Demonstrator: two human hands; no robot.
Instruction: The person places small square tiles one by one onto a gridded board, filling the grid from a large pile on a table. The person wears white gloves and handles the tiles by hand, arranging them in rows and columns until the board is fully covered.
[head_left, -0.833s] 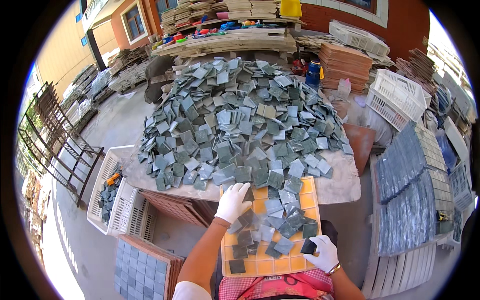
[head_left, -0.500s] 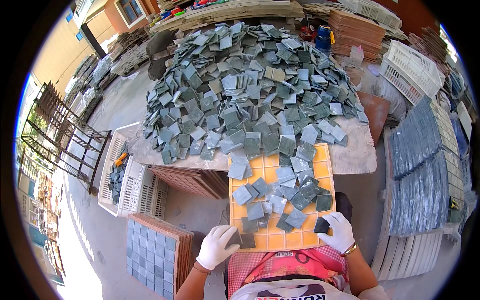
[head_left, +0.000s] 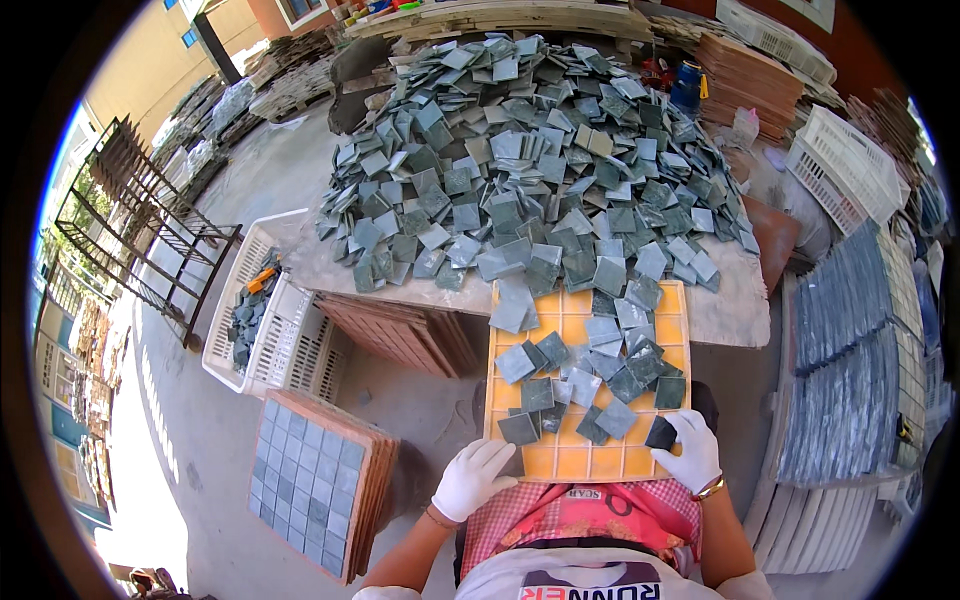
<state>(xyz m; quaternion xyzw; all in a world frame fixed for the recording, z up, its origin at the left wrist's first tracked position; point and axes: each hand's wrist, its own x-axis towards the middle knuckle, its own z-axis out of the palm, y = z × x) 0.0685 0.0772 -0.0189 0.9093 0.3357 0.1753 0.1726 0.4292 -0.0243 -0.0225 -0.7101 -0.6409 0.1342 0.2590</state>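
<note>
A dark square stone tile is pinched by the white-gloved right hand, probably edgewise for control; beneath is a yellow gridded tray. Leftward, the white-gloved left hand meets a grey square tile, its grip unclear.

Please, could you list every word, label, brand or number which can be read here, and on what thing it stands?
Pink checked cloth apron: printed letters on its front, partly readable; I do not copy them.
White cloth shirt: large printed letters by the picture's lower edge; also not copied.
Elsewhere: I can make out none.
</note>
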